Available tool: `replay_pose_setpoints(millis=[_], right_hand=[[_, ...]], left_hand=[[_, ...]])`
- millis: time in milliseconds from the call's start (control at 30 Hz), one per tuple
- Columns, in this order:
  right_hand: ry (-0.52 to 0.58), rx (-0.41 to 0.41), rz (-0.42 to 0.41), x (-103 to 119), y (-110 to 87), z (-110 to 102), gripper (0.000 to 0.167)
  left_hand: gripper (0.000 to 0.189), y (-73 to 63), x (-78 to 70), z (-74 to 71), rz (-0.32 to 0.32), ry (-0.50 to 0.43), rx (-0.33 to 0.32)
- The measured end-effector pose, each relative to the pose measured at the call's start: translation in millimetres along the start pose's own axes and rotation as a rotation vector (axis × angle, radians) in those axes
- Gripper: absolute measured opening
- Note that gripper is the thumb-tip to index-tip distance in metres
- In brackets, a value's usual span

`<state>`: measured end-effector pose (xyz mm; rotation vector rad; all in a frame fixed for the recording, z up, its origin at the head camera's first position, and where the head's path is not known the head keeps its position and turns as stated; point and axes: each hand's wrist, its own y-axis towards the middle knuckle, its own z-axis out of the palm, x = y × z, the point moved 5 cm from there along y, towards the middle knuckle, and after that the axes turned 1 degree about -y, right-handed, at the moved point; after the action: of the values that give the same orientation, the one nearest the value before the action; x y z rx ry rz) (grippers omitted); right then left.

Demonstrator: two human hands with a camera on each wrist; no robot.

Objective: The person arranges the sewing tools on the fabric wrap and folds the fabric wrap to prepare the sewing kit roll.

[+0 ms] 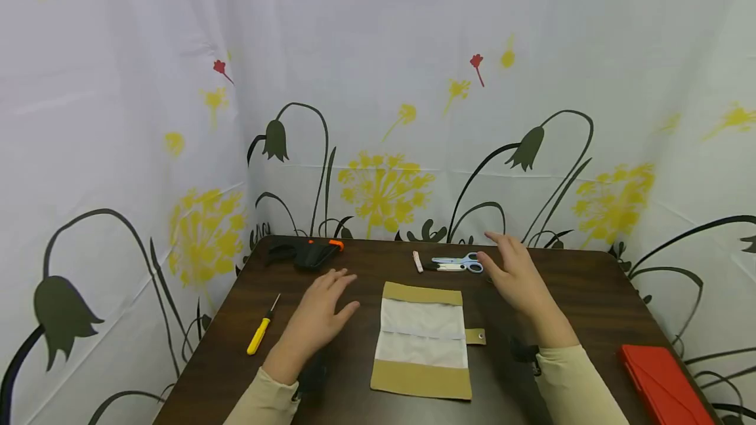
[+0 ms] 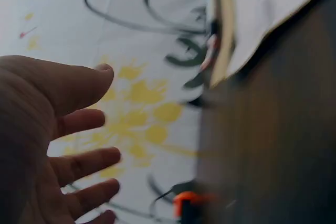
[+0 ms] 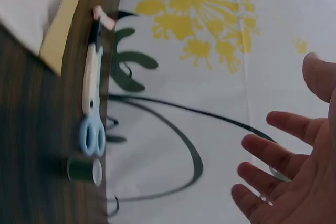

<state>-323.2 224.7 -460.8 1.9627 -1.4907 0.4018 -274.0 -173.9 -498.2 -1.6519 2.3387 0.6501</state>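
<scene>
An unfolded fabric pouch [image 1: 422, 341], tan with white inner panels and a snap tab on its right side, lies flat on the dark wooden table [image 1: 348, 385]. My left hand [image 1: 319, 313] hovers left of it with fingers spread, holding nothing. On the other side, my right hand [image 1: 520, 277] is raised with its fingers apart, close to the light blue-handled scissors [image 1: 472, 262]. A slim white and black item [image 3: 90, 77] lies along the scissors. Beside their handles, the right wrist view shows a green thread spool [image 3: 81, 170]. Both palms are bare.
Left of my left hand lies a yellow-handled screwdriver [image 1: 260, 333]. A black tool with orange parts [image 1: 307, 253], perhaps a glue gun, sits at the back left. A small whitish-pink piece [image 1: 417, 262] is near the scissors. A red case [image 1: 667, 382] occupies the right edge. A flowered curtain [image 1: 378, 84] hangs behind.
</scene>
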Motion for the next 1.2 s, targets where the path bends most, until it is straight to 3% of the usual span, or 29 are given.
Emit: replay_pose_setpoints(millis=[167, 367, 533, 733, 1000, 1100, 1200], right_hand=[[0.049, -0.013, 0.018, 9.4, 17.5, 21.1, 0.043], [0.034, 0.023, 0.139, 9.8, 39.2, 44.7, 0.034], [-0.047, 0.108, 0.194, -0.2, 51.6, 66.1, 0.033], [-0.137, 0.2, 0.219, -17.9, 52.0, 93.4, 0.035], [-0.178, 0.241, 0.24, -26.0, 43.4, 110.5, 0.046], [-0.199, 0.241, 0.246, -27.1, 41.8, 112.4, 0.045], [-0.21, 0.251, 0.245, -27.5, 39.4, 115.3, 0.042]], left_hand=[[0.055, -1.5, -8.3, 40.8, -0.002, -0.137, 0.118], [0.056, -1.7, -10.4, 69.8, 0.024, -0.31, 0.286], [0.067, 7.3, -10.8, 78.1, 0.069, -0.344, 0.334], [0.078, 11.9, -11.1, 90.2, 0.153, -0.428, 0.405], [0.074, 9.8, 3.5, 106.7, 0.124, -0.424, 0.39], [0.072, 9.9, 0.7, 103.6, 0.14, -0.417, 0.386], [0.072, 9.8, -2.1, 99.9, 0.109, -0.392, 0.405]])
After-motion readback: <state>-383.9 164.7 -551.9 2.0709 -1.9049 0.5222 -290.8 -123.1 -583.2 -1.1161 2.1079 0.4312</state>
